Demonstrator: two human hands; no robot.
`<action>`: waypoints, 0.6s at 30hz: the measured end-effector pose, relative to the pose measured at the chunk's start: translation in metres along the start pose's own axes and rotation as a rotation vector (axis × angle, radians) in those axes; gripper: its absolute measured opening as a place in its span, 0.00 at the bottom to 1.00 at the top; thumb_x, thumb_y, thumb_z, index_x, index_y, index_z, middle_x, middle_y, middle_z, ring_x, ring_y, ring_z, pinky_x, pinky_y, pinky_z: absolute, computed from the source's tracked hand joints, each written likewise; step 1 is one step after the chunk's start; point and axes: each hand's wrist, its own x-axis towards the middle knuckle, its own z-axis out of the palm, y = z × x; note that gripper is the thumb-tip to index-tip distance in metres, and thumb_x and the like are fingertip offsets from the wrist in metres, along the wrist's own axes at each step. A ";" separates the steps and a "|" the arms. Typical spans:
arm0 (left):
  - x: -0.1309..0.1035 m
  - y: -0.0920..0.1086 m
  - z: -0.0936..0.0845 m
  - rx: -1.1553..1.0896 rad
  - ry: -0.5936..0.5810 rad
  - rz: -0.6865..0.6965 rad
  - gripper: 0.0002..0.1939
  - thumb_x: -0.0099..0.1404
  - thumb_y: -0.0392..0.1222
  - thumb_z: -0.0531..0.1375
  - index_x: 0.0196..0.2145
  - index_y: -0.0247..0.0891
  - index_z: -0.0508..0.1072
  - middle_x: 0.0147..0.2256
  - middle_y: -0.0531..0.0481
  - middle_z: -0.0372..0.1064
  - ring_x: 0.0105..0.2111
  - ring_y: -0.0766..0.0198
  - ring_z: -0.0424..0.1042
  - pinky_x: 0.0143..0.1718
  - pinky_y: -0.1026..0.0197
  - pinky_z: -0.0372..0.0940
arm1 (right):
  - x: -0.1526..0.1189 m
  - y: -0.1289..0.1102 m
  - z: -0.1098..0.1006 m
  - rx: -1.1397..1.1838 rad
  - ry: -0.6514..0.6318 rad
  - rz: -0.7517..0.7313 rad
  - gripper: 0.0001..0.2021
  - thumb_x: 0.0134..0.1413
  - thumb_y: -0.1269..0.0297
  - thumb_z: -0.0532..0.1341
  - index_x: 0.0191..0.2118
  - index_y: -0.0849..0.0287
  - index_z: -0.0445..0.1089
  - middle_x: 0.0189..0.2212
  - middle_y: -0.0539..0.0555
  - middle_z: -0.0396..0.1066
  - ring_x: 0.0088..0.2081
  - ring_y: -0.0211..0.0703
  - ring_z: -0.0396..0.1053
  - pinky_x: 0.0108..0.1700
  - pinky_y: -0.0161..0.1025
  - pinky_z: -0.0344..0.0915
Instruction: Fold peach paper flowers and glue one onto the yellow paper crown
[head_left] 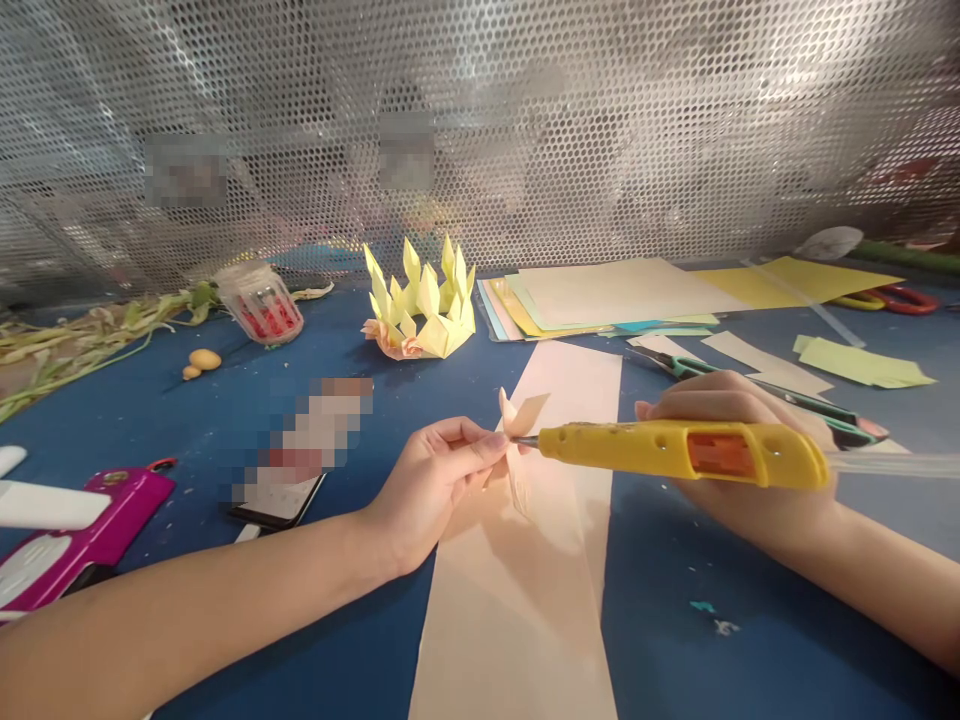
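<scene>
My left hand [442, 480] pinches a small folded piece of peach paper [525, 415] between thumb and fingers, just above the sheets. In my right hand [720, 410] is a yellow hot glue gun [622, 450], its fingers wrapped behind the body. The metal nozzle points left and meets the folded paper close to my left thumb; whether it touches is hard to tell. A clear glue stick [892, 464] sticks out of the gun's rear. Long peach paper sheets [517, 620] lie on the table beneath both hands.
A yellow folded-paper crown [442, 330] stands at the back, beside a tilted jar [262, 305]. Coloured paper [630, 290] is stacked behind. Green-handled scissors [787, 400] lie by my right hand. A phone [281, 500] and a magenta object [112, 520] are on the left; perforated metal [480, 130] rises behind.
</scene>
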 end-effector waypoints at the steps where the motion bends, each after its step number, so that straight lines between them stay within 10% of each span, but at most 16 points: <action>1: 0.000 0.000 0.000 -0.002 -0.001 -0.006 0.21 0.46 0.51 0.84 0.19 0.40 0.79 0.21 0.56 0.67 0.27 0.67 0.64 0.39 0.60 0.63 | 0.000 0.000 0.000 0.001 0.002 -0.003 0.06 0.66 0.65 0.66 0.41 0.46 0.69 0.31 0.46 0.77 0.25 0.43 0.74 0.27 0.41 0.68; 18: 0.001 -0.001 -0.003 -0.042 -0.018 -0.036 0.20 0.47 0.48 0.85 0.21 0.38 0.80 0.29 0.49 0.81 0.38 0.60 0.80 0.45 0.62 0.71 | 0.001 0.006 -0.003 -0.104 0.034 0.009 0.04 0.65 0.63 0.66 0.39 0.48 0.69 0.30 0.47 0.75 0.26 0.42 0.72 0.26 0.40 0.64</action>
